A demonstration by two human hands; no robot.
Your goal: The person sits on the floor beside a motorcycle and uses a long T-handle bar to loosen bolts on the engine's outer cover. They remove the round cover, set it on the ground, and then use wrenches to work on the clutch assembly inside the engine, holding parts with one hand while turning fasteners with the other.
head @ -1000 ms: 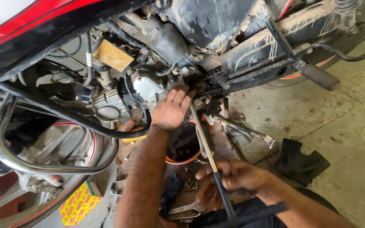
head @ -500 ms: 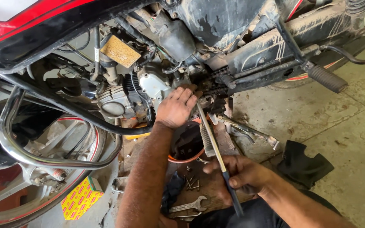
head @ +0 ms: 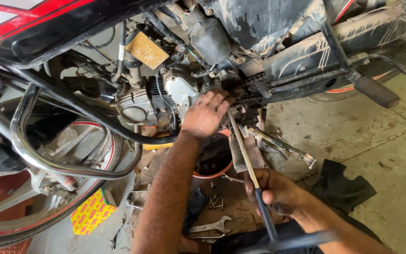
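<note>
My left hand [head: 206,113] rests flat on the side of the motorcycle engine [head: 165,96], fingers spread, by the lower crankcase. My right hand [head: 276,192] grips the dark handle of a long thin rod tool [head: 241,143]. Its metal shaft runs up and left to the engine's underside, right beside my left fingertips. The tool's tip is hidden behind the greasy parts there.
A chrome crash guard [head: 29,146] and the front wheel [head: 38,211] fill the left. A footpeg [head: 377,91] sticks out right. On the floor lie an orange-rimmed pan [head: 212,175], loose screws [head: 216,202], a spanner [head: 210,227], a yellow box [head: 90,212] and a black rag [head: 344,188].
The view shifted slightly; my right hand slid up along the tool toward the engine. My left hand stayed on the crankcase.
</note>
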